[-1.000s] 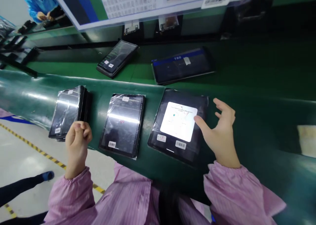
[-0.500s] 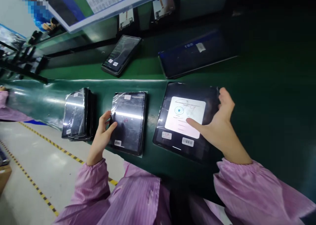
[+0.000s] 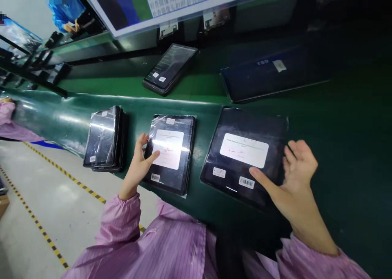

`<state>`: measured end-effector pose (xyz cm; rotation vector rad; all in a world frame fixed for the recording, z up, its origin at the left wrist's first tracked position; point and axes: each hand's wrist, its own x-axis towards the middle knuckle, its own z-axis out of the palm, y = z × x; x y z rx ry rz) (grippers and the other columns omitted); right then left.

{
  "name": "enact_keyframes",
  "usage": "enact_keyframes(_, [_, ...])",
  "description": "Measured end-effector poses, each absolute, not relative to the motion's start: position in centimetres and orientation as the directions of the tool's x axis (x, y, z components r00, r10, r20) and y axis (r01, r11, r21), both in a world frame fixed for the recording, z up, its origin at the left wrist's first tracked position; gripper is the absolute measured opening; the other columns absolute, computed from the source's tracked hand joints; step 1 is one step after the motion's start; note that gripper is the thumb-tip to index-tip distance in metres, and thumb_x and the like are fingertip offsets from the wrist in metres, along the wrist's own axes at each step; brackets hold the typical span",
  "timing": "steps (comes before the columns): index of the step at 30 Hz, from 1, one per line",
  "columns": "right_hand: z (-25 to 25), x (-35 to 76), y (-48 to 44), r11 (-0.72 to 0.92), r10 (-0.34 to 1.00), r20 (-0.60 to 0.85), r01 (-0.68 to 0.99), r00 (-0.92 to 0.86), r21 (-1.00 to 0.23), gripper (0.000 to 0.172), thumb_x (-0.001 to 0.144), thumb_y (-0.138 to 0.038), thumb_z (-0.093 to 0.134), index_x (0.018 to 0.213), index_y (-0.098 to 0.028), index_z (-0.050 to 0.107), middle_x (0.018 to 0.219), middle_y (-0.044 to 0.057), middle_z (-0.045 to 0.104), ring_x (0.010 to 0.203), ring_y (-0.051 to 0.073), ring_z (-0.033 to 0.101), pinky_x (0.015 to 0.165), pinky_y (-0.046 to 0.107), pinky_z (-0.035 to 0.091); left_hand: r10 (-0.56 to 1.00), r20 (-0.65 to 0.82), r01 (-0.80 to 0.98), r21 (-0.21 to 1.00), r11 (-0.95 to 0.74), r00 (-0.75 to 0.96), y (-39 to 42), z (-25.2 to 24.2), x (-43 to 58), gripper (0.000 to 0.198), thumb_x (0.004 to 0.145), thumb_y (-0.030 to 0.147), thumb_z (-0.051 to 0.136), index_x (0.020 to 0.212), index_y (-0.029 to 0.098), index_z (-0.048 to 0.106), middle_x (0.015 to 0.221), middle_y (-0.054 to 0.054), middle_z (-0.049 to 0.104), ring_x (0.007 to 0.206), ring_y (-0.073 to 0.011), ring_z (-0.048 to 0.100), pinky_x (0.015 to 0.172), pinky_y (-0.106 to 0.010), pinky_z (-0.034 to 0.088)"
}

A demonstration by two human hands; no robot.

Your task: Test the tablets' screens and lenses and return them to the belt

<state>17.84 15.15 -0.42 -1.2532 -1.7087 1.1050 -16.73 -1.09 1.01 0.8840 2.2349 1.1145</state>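
The left hand [image 3: 139, 164], fingers loosely curled and gripping nothing, lays its thumb on the lit white box of the middle tablet [image 3: 171, 164]. The right hand [image 3: 295, 177], spread open, sets its thumb beside the barcode sticker [image 3: 246, 182] on the right tablet [image 3: 245, 124], seemingly touching. Press lightly through the wrap, fingers steadying each edge.

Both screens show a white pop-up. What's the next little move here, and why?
Probably the thumb of the right hand slides up to tap the white box on the right tablet: it sits just below that box, while the left hand has its thumb at the middle tablet.
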Motion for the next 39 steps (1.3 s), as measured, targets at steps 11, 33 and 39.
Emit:
enact_keyframes(11, [0.8, 17.4, 12.1, 0.122, 0.971, 0.012, 0.451, -0.239, -0.884, 0.110, 0.076, -0.054, 0.085, 0.161, -0.042, 0.016, 0.169, 0.009, 0.014, 0.157, 0.041, 0.022, 0.127, 0.068, 0.027, 0.740, -0.040, 0.449, 0.772, 0.450, -0.672, -0.3, 0.1, -16.9, 0.110, 0.081, 0.045, 0.081, 0.166, 0.023, 0.014, 0.153, -0.019, 0.046, 0.145, -0.0359, 0.043, 0.123, -0.056, 0.031])
enact_keyframes(33, [0.2, 15.4, 17.0, 0.040, 0.999, 0.042, 0.585, -0.010, -0.810, 0.103, 0.071, -0.054, 0.072, 0.157, -0.022, 0.024, 0.147, 0.018, 0.037, 0.125, 0.034, 0.047, 0.110, 0.060, 0.041, 0.833, -0.088, 0.348, 0.880, 0.322, -0.547, -7.9, -0.7, -16.1, 0.096, 0.089, 0.043, 0.078, 0.164, 0.046, 0.018, 0.172, -0.006, 0.032, 0.160, -0.0297, 0.029, 0.133, -0.054, 0.020])
enact_keyframes(39, [1.2, 15.6, 16.2, 0.032, 0.995, -0.035, 0.619, -0.095, -0.784, 0.117, 0.066, -0.056, 0.079, 0.160, -0.024, 0.018, 0.156, 0.019, 0.029, 0.138, 0.040, 0.038, 0.113, 0.065, 0.039, 0.832, -0.052, 0.389, 0.867, 0.312, -0.553, -7.4, -1.1, -15.1, 0.105, 0.086, 0.042, 0.082, 0.167, 0.038, 0.016, 0.174, -0.009, 0.026, 0.162, -0.0310, 0.024, 0.133, -0.052, 0.016])
